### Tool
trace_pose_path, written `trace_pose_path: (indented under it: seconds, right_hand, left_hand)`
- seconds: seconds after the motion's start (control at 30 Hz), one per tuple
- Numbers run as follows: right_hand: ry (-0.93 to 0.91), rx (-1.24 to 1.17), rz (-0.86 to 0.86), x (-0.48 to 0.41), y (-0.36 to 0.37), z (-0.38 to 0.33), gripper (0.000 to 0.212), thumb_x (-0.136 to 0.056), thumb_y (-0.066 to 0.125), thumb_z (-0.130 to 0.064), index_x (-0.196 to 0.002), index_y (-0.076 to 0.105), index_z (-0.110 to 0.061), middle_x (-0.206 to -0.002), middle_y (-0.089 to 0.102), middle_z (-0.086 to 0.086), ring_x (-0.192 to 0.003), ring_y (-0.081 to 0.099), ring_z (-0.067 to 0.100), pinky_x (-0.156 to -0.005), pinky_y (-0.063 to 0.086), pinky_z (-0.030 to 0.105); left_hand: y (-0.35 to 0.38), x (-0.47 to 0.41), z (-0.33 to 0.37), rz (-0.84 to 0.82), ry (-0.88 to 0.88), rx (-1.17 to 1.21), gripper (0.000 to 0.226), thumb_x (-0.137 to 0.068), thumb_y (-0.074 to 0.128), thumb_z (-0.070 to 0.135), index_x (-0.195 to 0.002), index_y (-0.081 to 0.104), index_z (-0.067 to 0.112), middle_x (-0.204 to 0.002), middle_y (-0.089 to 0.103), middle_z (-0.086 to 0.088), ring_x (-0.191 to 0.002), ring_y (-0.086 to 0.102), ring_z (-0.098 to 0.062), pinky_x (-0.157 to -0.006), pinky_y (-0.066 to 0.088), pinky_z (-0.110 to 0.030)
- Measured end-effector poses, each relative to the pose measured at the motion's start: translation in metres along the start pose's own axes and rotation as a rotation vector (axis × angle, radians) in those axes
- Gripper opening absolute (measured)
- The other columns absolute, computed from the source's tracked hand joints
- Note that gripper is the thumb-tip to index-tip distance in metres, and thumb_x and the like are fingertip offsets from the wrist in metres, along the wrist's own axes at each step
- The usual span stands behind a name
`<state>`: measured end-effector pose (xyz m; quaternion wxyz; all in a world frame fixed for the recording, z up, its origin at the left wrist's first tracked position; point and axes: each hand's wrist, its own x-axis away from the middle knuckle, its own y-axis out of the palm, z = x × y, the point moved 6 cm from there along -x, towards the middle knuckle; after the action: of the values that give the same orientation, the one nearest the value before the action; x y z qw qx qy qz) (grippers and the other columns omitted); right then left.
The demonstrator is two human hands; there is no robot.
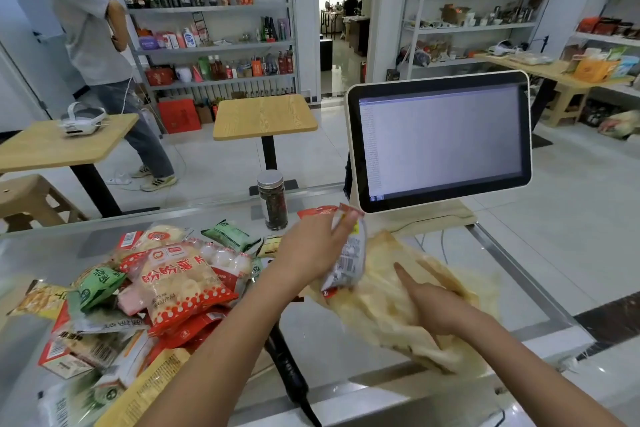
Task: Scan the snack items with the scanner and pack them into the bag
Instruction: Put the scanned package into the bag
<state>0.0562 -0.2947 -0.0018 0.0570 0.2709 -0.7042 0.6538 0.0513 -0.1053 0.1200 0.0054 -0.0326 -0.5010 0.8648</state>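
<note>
Where the glass counter (52, 253) meets the left edge, the snack pile (104, 326) lies heaped: red-and-white, green and yellow packs, overlapping, none upright. Topmost is a large red-and-white pack (180, 284), print side up. Beyond the counter stands a wooden table with a white headset (81, 120) on it, and a person (93, 28) stands by the shelves.

Scanner (285, 364): black, lying flat on the glass just right of the pile, partly under the left forearm, cable running off the near edge. Untouched by either hand.

Jar (272, 199): silver lid, dark contents, upright at the far side of the counter, apart from the pile.

Left hand (311, 250): reached across to mid-counter, fingers curled over the top edge of a white-and-red snack packet (349, 260), gripping it. The packet hangs tilted with its barcode side toward the camera. Its lower end touches the mouth of the bag (391, 315); whether it is inside cannot be told.

The bag is pale yellow thin plastic, crumpled, lying flat on the counter right of centre, below the monitor (440, 142).

Right hand (433, 308): on top of the bag, index finger straight and laid along the plastic, remaining fingers curled into a fold of it, holding it.

The monitor stands at the far right of the counter, screen lit pale grey and tilted toward the camera.
</note>
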Motion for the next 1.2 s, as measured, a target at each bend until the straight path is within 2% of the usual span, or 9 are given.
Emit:
trace_pose_path:
  seconds: [0.1, 0.2, 0.3, 0.43, 0.57, 0.7, 0.9, 1.03, 1.2]
  right_hand:
    - [-0.043, -0.258, 0.057, -0.002, -0.01, 0.0, 0.018, -0.087, 0.059, -0.03, -0.103, 0.065, -0.024, -0.092, 0.068, 0.0, -0.084, 0.062, 0.021, -0.074, 0.049, 0.03]
    - [-0.051, -0.454, 0.128, 0.0, -0.022, -0.009, 0.031, -0.093, 0.05, -0.02, -0.063, 0.052, -0.014, -0.067, 0.055, -0.002, -0.06, 0.051, 0.012, -0.055, 0.037, 0.02]
    - [-0.082, -0.57, 0.188, -0.007, -0.028, -0.016, 0.02, -0.097, 0.047, -0.016, -0.084, 0.061, -0.01, -0.085, 0.062, 0.002, -0.081, 0.059, 0.016, -0.074, 0.048, 0.029]
    - [-0.033, -0.781, 0.141, -0.013, -0.031, -0.016, 0.032, -0.099, 0.047, -0.008, -0.069, 0.049, -0.02, -0.071, 0.051, -0.006, -0.063, 0.045, 0.004, -0.058, 0.041, 0.01]
    - [0.109, -0.905, 0.153, -0.017, -0.034, 0.003, 0.031, -0.1, 0.035, -0.021, -0.086, 0.06, -0.01, -0.08, 0.06, 0.006, -0.073, 0.056, 0.019, -0.064, 0.043, 0.027]
    - [0.268, -0.91, 0.067, -0.02, -0.033, 0.016, 0.03, -0.099, 0.038, -0.03, -0.11, 0.052, -0.006, -0.088, 0.056, 0.008, -0.074, 0.053, 0.02, -0.057, 0.041, 0.026]
    - [0.099, -0.954, 0.324, -0.027, -0.035, 0.002, 0.06, -0.086, 0.068, -0.036, -0.137, 0.041, -0.021, -0.122, 0.053, 0.006, -0.101, 0.054, 0.021, -0.079, 0.049, 0.032]
    - [-0.066, -0.452, 0.295, -0.034, -0.008, -0.019, 0.116, -0.06, 0.073, -0.07, -0.15, 0.006, -0.039, -0.156, 0.02, 0.001, -0.142, 0.024, 0.025, -0.11, 0.033, 0.052]
    - [0.112, -0.303, 0.365, -0.048, 0.025, 0.013, 0.11, -0.07, 0.069, -0.064, -0.15, -0.003, -0.04, -0.16, 0.008, 0.003, -0.142, 0.024, 0.03, -0.102, 0.041, 0.053]
  left_hand:
    - [-0.031, 0.007, 0.004, 0.298, 0.087, -0.175, 0.062, -0.091, 0.015, 0.063, -0.096, 0.062, 0.023, -0.089, 0.064, -0.002, -0.087, 0.061, -0.024, -0.074, 0.05, -0.034]
    - [-0.046, 0.031, 0.027, 0.647, 0.497, -0.131, 0.052, -0.097, 0.031, 0.049, -0.118, 0.063, 0.014, -0.122, 0.053, -0.011, -0.109, 0.049, -0.028, -0.085, 0.041, -0.034]
    - [-0.011, 0.047, 0.045, 0.442, 0.771, 0.071, 0.053, -0.097, 0.031, 0.048, -0.122, 0.06, 0.011, -0.114, 0.051, -0.007, -0.102, 0.049, -0.02, -0.082, 0.042, -0.027]
    - [0.06, 0.034, 0.015, -0.225, 0.281, 0.457, 0.073, -0.086, 0.022, 0.074, -0.101, 0.063, 0.015, -0.095, 0.068, 0.001, -0.087, 0.063, -0.014, -0.084, 0.05, -0.036]
    - [0.109, 0.027, -0.049, -0.488, -0.124, 0.581, 0.075, -0.083, 0.023, 0.074, -0.105, 0.063, 0.014, -0.107, 0.071, -0.003, -0.099, 0.066, -0.015, -0.093, 0.049, -0.03]
    - [0.128, 0.019, -0.089, -0.452, -0.28, 0.433, 0.111, -0.052, 0.018, 0.099, -0.099, 0.062, 0.009, -0.103, 0.07, -0.013, -0.099, 0.065, -0.029, -0.095, 0.047, -0.045]
    - [0.13, 0.012, -0.057, -0.388, -0.443, 0.871, 0.083, -0.082, 0.028, 0.075, -0.147, 0.026, 0.025, -0.146, 0.04, 0.003, -0.133, 0.04, -0.023, -0.108, 0.033, -0.037]
    - [0.146, 0.012, -0.061, -0.365, -0.461, 0.829, 0.059, -0.096, 0.046, 0.045, -0.145, 0.027, 0.019, -0.145, 0.037, 0.0, -0.133, 0.037, -0.02, -0.098, 0.033, -0.026]
    - [0.154, 0.019, -0.065, -0.502, -0.571, 0.664, 0.074, -0.093, 0.026, 0.065, -0.14, 0.038, 0.009, -0.138, 0.046, -0.013, -0.125, 0.044, -0.027, -0.098, 0.036, -0.033]
